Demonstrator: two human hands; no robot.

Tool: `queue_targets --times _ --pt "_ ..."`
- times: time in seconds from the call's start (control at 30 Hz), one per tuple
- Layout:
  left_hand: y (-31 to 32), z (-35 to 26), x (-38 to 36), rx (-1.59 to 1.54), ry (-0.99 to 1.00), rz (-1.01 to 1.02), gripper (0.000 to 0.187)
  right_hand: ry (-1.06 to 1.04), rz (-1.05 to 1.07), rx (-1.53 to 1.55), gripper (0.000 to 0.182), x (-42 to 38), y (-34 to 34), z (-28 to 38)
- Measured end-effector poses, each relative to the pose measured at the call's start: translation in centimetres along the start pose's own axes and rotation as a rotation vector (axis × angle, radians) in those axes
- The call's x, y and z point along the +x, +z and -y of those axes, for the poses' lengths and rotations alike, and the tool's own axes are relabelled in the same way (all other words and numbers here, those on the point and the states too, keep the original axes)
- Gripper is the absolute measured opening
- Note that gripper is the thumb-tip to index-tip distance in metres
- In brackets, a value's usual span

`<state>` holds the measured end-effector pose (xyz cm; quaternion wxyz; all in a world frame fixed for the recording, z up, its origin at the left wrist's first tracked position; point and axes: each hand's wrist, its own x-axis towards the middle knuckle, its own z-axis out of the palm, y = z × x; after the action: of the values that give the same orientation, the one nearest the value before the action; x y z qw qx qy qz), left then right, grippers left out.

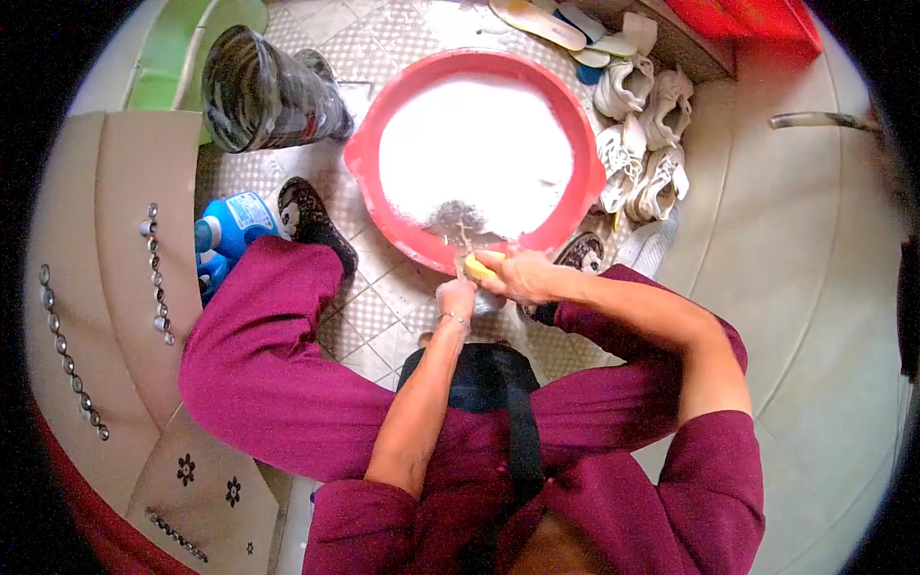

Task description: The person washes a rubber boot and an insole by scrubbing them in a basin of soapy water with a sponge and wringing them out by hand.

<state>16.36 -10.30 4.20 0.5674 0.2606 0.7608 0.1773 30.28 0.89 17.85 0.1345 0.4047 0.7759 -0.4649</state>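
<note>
A red basin (586, 144) full of white suds (474, 144) stands on the floor between my feet. Over its near rim, my right hand (522, 276) is closed around a small yellow block (482, 266). My left hand (456, 299) makes a fist just below and beside the block, with its wrist bent toward the rim. What the left fist grips, I cannot tell. Thin pale strands (463, 235) hang or splash above the hands, in front of a dark gap in the foam.
Several white shoes (661, 110) and some insoles (541, 24) lie right of the basin. A dark patterned bin (251, 101) and a green tub (163, 57) stand at the upper left. Blue bottles (240, 222) are by my left foot. A beige cabinet (105, 240) flanks the left side.
</note>
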Motion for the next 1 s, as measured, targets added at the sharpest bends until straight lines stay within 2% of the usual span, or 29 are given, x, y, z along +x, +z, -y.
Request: queue_targets --times 0.07,0.1,0.17,0.2,0.23,0.27,0.33,0.37,0.43,0.47,0.53,0.57,0.63,0.67,0.7,0.73,0.8,0.83,0.87,0.9,0.93,1.0 --pt "0.2 -2.9 -1.6 -0.117 -0.061 0.000 0.014 0.123 0.100 0.130 0.041 2.7 0.4 -1.0" --pt "0.1 -4.1 -2.5 -0.229 -0.122 -0.017 0.012 0.263 0.089 -0.003 0.041 3.7 -0.1 -0.1" --pt "0.6 -2.9 -1.3 -0.270 -0.141 -0.003 0.019 0.226 0.087 -0.019 0.040 6.9 1.7 -3.0" --pt "0.3 -2.4 -0.8 -0.302 -0.187 0.018 0.027 0.199 0.108 -0.016 0.040 8.2 2.3 -3.8" --pt "-0.1 -3.4 -1.6 -0.424 -0.301 -0.008 0.026 0.184 0.116 0.053 0.041 7.3 0.3 -2.7" --pt "-0.5 -4.3 -1.9 -0.429 -0.292 -0.013 0.026 0.211 0.107 0.140 0.044 5.6 -1.3 -1.5" --pt "-0.4 -4.7 -3.0 -0.313 -0.203 -0.062 0.025 0.165 0.103 0.075 0.047 2.3 -2.3 0.0" --pt "-0.4 -4.2 -2.8 -0.045 -0.084 -0.117 0.023 0.086 0.113 0.083 0.047 0.3 -2.6 1.0" --pt "-0.6 -5.8 -4.3 -0.044 -0.109 -0.132 0.020 -0.026 0.059 -0.017 0.046 -1.1 -1.0 0.7" --pt "-0.7 -5.7 -4.4 -0.020 -0.119 -0.129 0.022 -0.028 0.061 -0.022 0.046 -0.2 -0.6 0.2" --pt "0.2 -3.5 -3.0 -0.010 0.002 -0.179 0.024 0.209 0.122 0.060 0.042 2.7 -0.3 -0.3" --pt "0.5 -2.6 -2.4 -0.004 0.028 -0.189 0.026 0.209 0.125 0.054 0.042 4.1 0.7 -1.1" --pt "-0.2 -4.0 -2.7 0.064 0.045 -0.169 0.026 0.182 0.170 -0.167 0.038 7.7 0.9 -2.3" --pt "-1.1 -4.5 -2.8 0.153 0.041 -0.141 0.027 0.169 0.157 -0.164 0.038 8.4 0.6 -2.5" --pt "-1.4 -4.1 -2.8 0.018 0.037 -0.124 0.028 0.143 0.067 -0.042 0.038 7.9 0.3 -2.2" --pt "-2.0 -4.9 -3.0 0.018 0.028 -0.129 0.028 0.122 -0.017 0.068 0.038 7.2 -0.6 -1.9" --pt "-2.2 -6.0 -3.4 0.222 0.010 -0.076 0.023 0.064 0.050 0.043 0.039 3.6 -2.1 0.3" --pt "-1.7 -3.7 -1.8 0.402 0.120 -0.043 0.024 0.027 0.039 0.063 0.039 2.1 -1.7 1.4" --pt "-1.7 -3.9 -1.8 0.393 0.116 -0.048 0.024 -0.017 0.021 0.078 0.040 1.2 -1.2 2.2" --pt "-2.0 -4.3 -2.3 0.278 0.129 -0.087 0.023 -0.072 -0.118 0.083 0.040 1.7 0.8 1.5" --pt "-2.1 -4.7 -2.9 0.162 0.141 -0.123 0.022 0.050 0.102 0.122 0.043 3.2 0.2 1.6" --pt "-2.2 -4.8 -3.0 0.149 0.119 -0.049 0.027 0.266 0.025 -0.053 0.043 6.5 1.6 0.4"
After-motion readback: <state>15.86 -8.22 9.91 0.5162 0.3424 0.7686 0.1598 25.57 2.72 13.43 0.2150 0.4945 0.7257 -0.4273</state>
